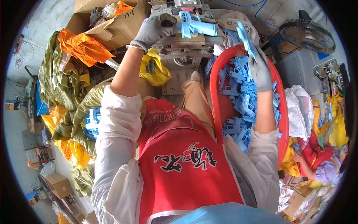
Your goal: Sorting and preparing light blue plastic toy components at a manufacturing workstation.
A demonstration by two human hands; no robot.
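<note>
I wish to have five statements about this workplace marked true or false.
The left hand is beside a light blue pistol-shaped piece. True.
The right hand holds a light blue part. True.
The right hand is bare. False: it wears a grey glove.
The red tub contains green pieces. False: the pieces in the red tub are light blue.
The fan is at the person's left. False: the fan is at the right.

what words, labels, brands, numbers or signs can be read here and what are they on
I won't copy wording, only place it.
Red apron: large dark, white-edged characters; smaller pale print toward the lap.
Cardboard box: dark handwritten marks.
Light-blue pistol-shaped piece by the left hand: dark marking, too small to read.
Orange-yellow bag at left: red print, too blurred to read.
</note>
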